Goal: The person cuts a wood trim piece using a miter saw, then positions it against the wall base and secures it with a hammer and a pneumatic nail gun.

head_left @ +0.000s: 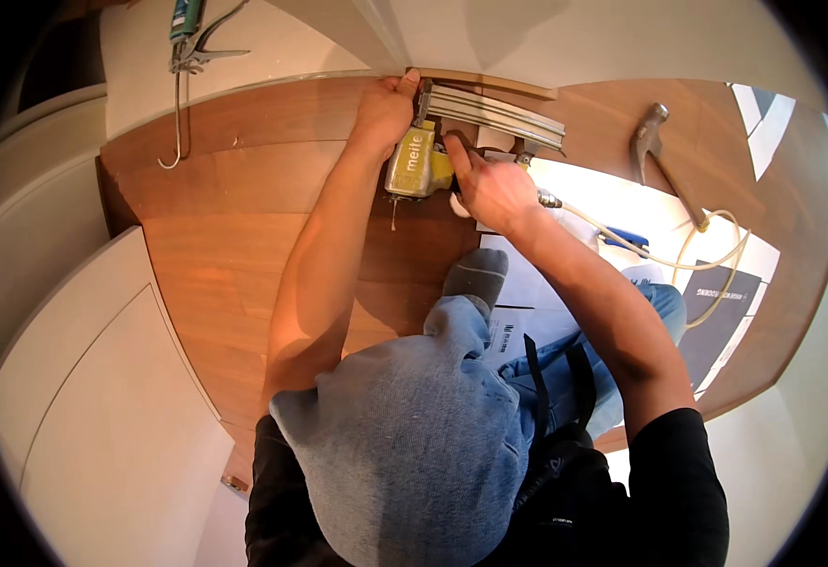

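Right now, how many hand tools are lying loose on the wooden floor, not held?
2: a steel claw hammer with a wooden handle at upper right, and a caulking gun at upper left by the wall. Others may be hidden.

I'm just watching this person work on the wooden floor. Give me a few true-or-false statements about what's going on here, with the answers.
1. The right hand grips a yellow nail gun. True.
2. The left hand holds the hammer. False: the hammer lies alone on the floor to the right, and the left hand presses on a strip of trim by the wall.
3. A pale hose runs from the nail gun off to the right. True.
4. The caulking gun lies beside the hammer. False: it is far off at the upper left.
5. The person wears grey socks. True: one sock shows below the nail gun.
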Demonstrator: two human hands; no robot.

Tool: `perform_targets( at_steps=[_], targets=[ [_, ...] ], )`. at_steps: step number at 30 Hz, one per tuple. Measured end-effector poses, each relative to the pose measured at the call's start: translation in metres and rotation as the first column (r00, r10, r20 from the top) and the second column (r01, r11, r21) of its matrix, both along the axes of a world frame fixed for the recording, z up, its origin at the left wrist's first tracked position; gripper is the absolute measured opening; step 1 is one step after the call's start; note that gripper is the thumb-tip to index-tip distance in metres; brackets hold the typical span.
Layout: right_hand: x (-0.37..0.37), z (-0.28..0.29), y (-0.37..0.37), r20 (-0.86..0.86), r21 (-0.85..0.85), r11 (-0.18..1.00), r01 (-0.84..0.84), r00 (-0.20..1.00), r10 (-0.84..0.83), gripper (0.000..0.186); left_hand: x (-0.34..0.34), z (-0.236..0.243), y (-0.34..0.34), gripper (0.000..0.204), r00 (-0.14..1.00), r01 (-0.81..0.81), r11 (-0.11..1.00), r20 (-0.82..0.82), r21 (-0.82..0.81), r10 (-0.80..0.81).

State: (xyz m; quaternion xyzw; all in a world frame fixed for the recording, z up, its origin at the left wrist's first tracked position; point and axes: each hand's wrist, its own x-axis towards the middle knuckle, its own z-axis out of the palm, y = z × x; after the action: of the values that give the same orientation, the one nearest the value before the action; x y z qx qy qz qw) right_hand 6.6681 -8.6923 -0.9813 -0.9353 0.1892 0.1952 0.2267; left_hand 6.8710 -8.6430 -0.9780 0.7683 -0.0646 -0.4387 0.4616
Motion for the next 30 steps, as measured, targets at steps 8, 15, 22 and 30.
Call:
perform_targets(
  at_steps=[8, 15, 22, 30],
  targets=[
    [0.003, 0.001, 0.006, 0.089, 0.023, 0.997, 0.067, 0.994, -0.069, 0.062, 0.002, -0.025, 0.003, 0.044, 0.998, -0.043, 0.997, -0.051, -0.060, 0.040],
    [0.001, -0.003, 0.007, 0.167, 0.048, 0.987, 0.153, 0.973, -0.159, 0.031, -0.006, -0.019, 0.001, 0.044, 0.994, -0.032, 0.998, 0.102, -0.045, 0.036],
    [-0.010, -0.005, 0.012, 0.205, -0.016, 0.996, 0.083, 0.976, -0.078, 0.070, -0.004, -0.018, -0.001, 0.044, 0.998, -0.057, 0.994, -0.029, -0.097, 0.054],
    [-0.114, 0.039, 0.027, 0.276, -0.196, 0.980, -0.029, 0.958, 0.083, 0.074, -0.010, -0.020, -0.002, 0.038, 0.991, -0.019, 0.992, -0.133, -0.123, 0.003]
  ],
)
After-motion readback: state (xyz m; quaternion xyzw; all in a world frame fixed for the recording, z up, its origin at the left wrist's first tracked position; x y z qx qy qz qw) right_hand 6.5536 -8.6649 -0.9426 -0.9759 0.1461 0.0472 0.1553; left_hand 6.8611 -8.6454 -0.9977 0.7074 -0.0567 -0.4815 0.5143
